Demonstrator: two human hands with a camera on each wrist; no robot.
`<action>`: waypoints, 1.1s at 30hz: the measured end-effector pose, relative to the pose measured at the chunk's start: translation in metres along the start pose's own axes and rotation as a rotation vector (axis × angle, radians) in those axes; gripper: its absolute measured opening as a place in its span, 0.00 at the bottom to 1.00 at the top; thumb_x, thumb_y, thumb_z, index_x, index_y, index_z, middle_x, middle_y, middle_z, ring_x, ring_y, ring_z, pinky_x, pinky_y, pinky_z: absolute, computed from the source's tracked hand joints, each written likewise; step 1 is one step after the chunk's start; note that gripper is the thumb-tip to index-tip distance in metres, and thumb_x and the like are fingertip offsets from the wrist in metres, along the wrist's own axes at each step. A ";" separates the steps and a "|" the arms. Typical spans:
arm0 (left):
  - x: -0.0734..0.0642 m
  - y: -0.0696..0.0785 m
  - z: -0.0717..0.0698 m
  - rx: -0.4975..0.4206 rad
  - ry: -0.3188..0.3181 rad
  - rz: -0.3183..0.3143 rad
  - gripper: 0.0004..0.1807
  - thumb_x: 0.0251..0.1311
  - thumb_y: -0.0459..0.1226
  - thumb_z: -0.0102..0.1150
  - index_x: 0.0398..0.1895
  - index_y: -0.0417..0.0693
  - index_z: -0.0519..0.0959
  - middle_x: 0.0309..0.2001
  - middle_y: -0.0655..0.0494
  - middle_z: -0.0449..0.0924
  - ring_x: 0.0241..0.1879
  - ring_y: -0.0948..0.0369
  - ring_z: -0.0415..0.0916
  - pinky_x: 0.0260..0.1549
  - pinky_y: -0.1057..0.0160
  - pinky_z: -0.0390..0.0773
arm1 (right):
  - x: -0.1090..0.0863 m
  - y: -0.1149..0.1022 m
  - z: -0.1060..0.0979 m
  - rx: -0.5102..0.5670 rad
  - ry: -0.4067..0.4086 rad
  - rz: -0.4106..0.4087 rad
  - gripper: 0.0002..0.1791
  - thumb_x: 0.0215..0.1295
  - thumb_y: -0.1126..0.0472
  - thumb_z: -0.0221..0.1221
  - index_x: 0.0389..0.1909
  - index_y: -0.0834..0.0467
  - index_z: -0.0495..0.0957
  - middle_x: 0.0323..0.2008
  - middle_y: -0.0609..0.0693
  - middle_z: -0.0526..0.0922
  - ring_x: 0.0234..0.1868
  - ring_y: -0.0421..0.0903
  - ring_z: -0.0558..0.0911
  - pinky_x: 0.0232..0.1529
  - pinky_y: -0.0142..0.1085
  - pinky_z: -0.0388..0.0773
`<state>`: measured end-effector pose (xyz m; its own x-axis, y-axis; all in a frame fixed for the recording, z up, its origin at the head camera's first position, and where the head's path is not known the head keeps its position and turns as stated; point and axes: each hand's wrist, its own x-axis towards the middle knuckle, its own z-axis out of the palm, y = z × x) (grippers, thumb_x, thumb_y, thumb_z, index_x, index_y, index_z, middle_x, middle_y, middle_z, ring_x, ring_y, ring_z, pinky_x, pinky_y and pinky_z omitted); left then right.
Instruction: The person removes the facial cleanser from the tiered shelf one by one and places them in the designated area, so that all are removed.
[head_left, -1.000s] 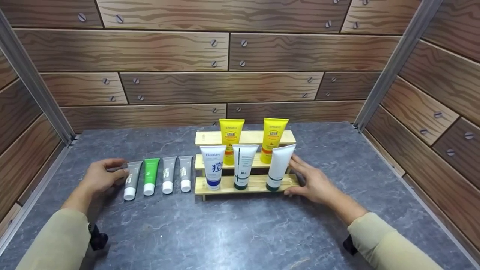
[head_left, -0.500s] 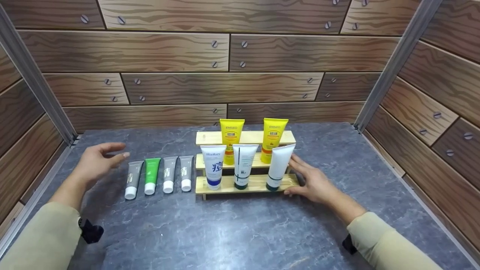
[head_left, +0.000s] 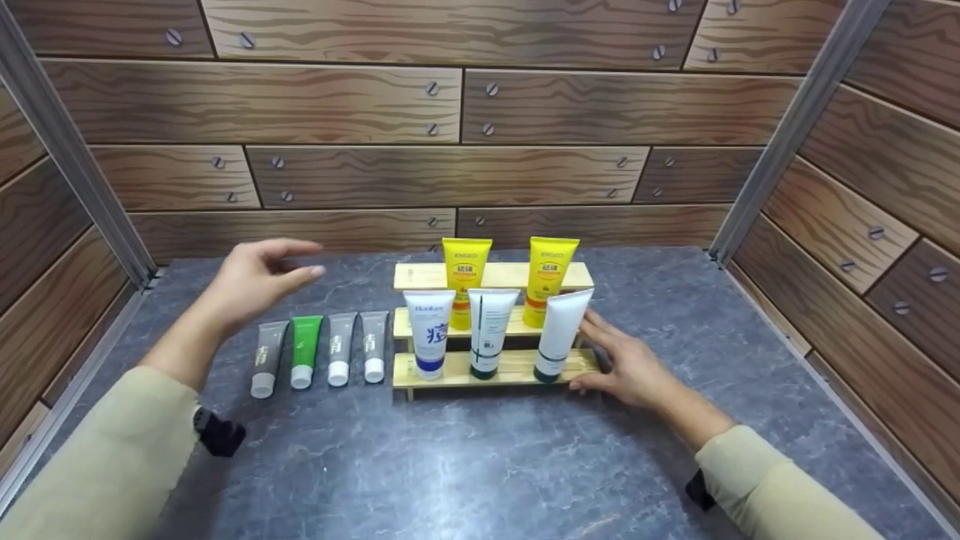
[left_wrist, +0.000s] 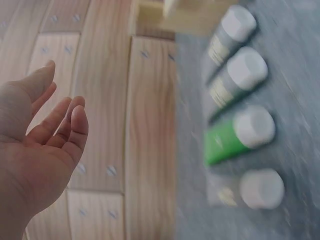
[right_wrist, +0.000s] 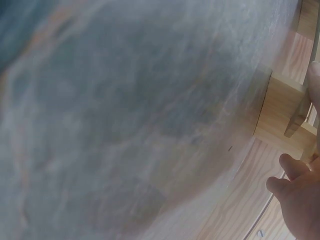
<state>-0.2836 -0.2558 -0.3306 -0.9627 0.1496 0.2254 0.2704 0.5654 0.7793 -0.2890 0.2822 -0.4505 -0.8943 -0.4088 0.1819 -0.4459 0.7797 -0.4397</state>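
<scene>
My left hand is raised above the row of tubes, fingers loosely extended and holding nothing. Under it lie a dark grey tube, a green tube and two lighter grey tubes, all with white caps toward me. A stepped wooden rack stands right of the row. My right hand holds its right end, thumb at the front step and fingers along the side. On the front step stand a white tube with blue print, a white tube with green print and a leaning white tube.
Two yellow tubes stand on the rack's middle step. Wood-patterned walls enclose the grey marbled table at the back and sides. Metal posts mark the corners.
My left hand has lifted away from the dark grey tube and moved up and to the right, over the row. My right hand has stayed at the rack's end.
</scene>
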 end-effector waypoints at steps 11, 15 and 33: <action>0.028 0.070 0.041 -0.120 -0.144 0.143 0.23 0.68 0.41 0.72 0.64 0.48 0.84 0.53 0.51 0.88 0.49 0.56 0.86 0.49 0.60 0.85 | -0.003 0.003 0.002 -0.029 0.037 -0.050 0.56 0.55 0.43 0.79 0.80 0.60 0.63 0.81 0.60 0.56 0.76 0.68 0.65 0.72 0.64 0.63; 0.037 0.086 0.056 -0.138 -0.185 0.176 0.23 0.68 0.41 0.72 0.64 0.48 0.83 0.55 0.52 0.88 0.52 0.56 0.86 0.52 0.58 0.84 | -0.003 0.002 0.002 -0.019 0.029 -0.031 0.57 0.54 0.43 0.79 0.81 0.59 0.63 0.82 0.60 0.55 0.76 0.68 0.64 0.72 0.65 0.61; 0.059 0.100 0.099 -0.146 -0.266 0.160 0.18 0.67 0.40 0.73 0.59 0.53 0.87 0.62 0.59 0.83 0.58 0.58 0.80 0.61 0.52 0.78 | -0.001 0.000 0.000 0.007 0.003 0.001 0.59 0.52 0.44 0.80 0.81 0.57 0.61 0.82 0.59 0.54 0.78 0.67 0.62 0.74 0.64 0.59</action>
<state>-0.3146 -0.1106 -0.2974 -0.8719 0.4444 0.2059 0.3982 0.3986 0.8262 -0.2881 0.2823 -0.4510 -0.8947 -0.4068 0.1845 -0.4450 0.7763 -0.4464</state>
